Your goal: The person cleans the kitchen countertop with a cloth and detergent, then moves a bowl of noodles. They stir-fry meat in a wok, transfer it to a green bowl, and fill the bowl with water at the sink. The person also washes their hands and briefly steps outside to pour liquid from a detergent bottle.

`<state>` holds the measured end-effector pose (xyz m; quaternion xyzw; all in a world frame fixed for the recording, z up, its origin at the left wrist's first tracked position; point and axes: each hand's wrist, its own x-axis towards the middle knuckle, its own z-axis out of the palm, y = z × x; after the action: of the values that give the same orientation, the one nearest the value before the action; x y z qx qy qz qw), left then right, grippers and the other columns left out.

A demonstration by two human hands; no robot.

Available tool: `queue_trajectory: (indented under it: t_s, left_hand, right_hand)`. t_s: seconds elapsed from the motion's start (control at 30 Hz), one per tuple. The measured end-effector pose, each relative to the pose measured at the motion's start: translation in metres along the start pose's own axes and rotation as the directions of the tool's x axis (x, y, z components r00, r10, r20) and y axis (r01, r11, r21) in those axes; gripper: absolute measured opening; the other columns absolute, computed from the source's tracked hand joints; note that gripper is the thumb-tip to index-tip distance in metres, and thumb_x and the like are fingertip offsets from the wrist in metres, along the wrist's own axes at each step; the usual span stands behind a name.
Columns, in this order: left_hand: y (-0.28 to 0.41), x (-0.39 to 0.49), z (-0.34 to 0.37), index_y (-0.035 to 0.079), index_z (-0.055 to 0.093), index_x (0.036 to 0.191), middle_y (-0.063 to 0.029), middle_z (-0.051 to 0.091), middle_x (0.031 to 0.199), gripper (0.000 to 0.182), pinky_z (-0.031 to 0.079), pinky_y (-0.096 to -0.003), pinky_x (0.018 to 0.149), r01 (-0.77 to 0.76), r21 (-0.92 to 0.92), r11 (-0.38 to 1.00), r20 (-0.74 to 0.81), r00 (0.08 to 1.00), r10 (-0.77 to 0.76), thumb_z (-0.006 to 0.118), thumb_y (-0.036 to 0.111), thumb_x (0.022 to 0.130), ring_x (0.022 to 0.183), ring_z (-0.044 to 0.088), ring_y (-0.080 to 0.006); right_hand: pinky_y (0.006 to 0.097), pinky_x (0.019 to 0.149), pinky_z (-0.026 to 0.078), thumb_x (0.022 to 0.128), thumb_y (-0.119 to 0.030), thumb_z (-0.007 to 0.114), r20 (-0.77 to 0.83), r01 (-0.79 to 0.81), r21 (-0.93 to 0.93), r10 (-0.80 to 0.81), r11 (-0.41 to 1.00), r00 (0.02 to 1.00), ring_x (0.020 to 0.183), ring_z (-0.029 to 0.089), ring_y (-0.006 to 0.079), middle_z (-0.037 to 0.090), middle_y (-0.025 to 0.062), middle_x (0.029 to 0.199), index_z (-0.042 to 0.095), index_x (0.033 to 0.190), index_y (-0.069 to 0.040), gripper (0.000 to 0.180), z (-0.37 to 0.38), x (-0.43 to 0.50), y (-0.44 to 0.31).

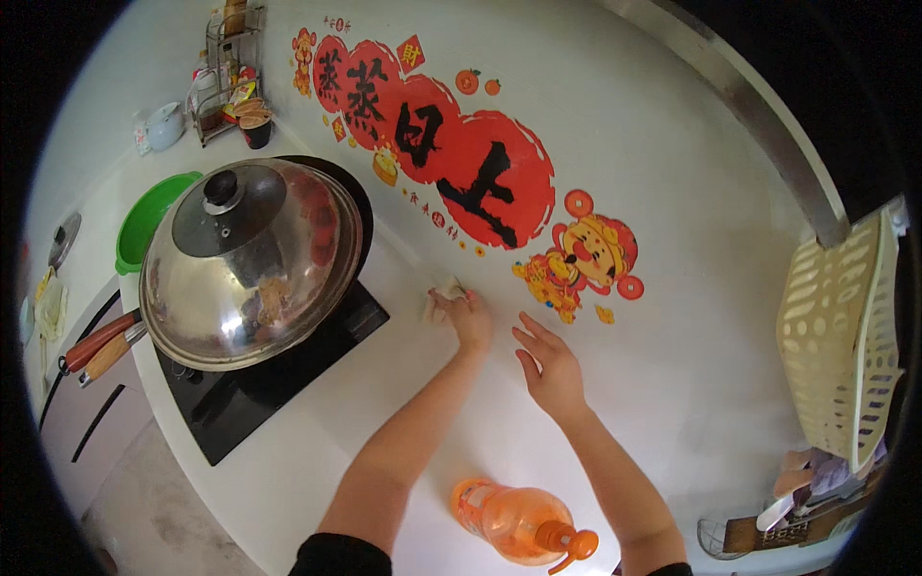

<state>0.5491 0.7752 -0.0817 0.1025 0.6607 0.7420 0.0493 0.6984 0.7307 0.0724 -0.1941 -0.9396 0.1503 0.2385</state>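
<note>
My left hand (pixel 467 320) presses a pale cloth (pixel 436 308) against the white countertop (pixel 403 432), close to where it meets the wall. Part of the cloth is hidden beneath the fingers. To its right, my right hand (pixel 551 367) hovers with fingers apart and nothing in it, near the wall sticker of a cartoon figure (pixel 591 252). Between my forearms, nearer to me, is an orange pump bottle (pixel 522 518) with liquid in it. Left of the cloth, a large wok with a domed metal lid (pixel 245 288) sits on a black induction cooktop (pixel 288 396).
The wok's wooden handle (pixel 104 340) juts out over the counter's front edge. Behind the wok are a green plastic basin (pixel 137 223) and a metal rack (pixel 216 93) with bottles. A cream plastic basket (pixel 828 338) hangs at right, above utensils (pixel 778 515). A red sticker (pixel 497 180) covers the wall.
</note>
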Motion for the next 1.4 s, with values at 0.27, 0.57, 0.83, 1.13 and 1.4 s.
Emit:
queue_trajectory:
  t_s: [0.27,0.57,0.83,1.13,1.4]
  left_hand:
    - [0.112,-0.016,0.019,-0.012,0.015,0.134,-0.0312,0.003,0.144,0.056,0.0,-0.0481,0.109,-0.324,-0.17,0.931,0.076,0.937,0.34,0.032,0.023,0.095,0.134,-0.001,-0.0448]
    - [0.059,-0.016,0.009,-0.008,0.031,0.12,-0.0268,0.004,0.146,0.036,0.007,-0.0437,0.11,0.088,-0.372,0.924,0.184,0.983,-0.02,0.04,0.014,0.092,0.137,0.001,-0.0371]
    - [0.204,-0.09,0.038,-0.006,0.032,0.127,-0.0252,0.015,0.144,0.058,0.015,-0.0547,0.105,-0.84,-0.162,0.518,0.415,0.418,0.808,0.058,0.018,0.081,0.132,0.017,-0.0405]
    - [0.123,-0.043,-0.013,0.009,0.053,0.119,-0.0063,0.052,0.124,0.04,0.025,-0.0347,0.109,-0.783,-0.531,-0.322,0.728,-0.617,0.299,0.049,0.015,0.08,0.12,0.043,-0.0208]
    - [0.069,-0.03,-0.074,0.003,0.061,0.101,-0.0126,0.061,0.102,0.025,0.044,-0.0334,0.089,-0.807,-0.055,0.587,0.997,-0.077,-0.012,0.053,0.004,0.077,0.1,0.056,-0.0259]
  right_hand:
    - [0.0348,0.074,0.05,0.076,-0.002,0.06,-0.077,0.075,-0.182,-0.09,0.981,0.993,0.089,0.06,0.0262,0.054,0.0082,0.124,0.064,0.095,-0.005,0.02,-0.035,-0.025,-0.001]
    - [0.0337,0.074,0.05,0.075,-0.002,0.06,0.04,-0.009,-0.276,0.021,0.961,0.999,0.089,0.06,0.0245,0.054,0.0075,0.124,0.065,0.095,-0.007,0.021,-0.064,-0.096,0.004]
    - [0.0339,0.071,0.051,0.075,-0.003,0.061,-0.075,-0.078,-0.251,0.061,0.965,0.995,0.084,0.061,0.024,0.055,0.0068,0.122,0.066,0.091,-0.006,0.017,-0.077,-0.111,-0.001]
    - [0.0363,0.077,0.049,0.078,-0.004,0.057,-0.127,-0.286,-0.133,0.27,0.949,0.954,0.094,0.059,0.0254,0.058,0.0059,0.116,0.063,0.099,-0.007,0.022,-0.033,-0.134,0.01]
    - [0.0353,0.095,0.041,0.081,-0.008,0.053,-0.061,-0.028,-0.151,0.019,0.988,0.998,0.116,0.046,0.026,0.044,0.0083,0.131,0.05,0.122,-0.007,0.042,0.047,-0.075,0.029]
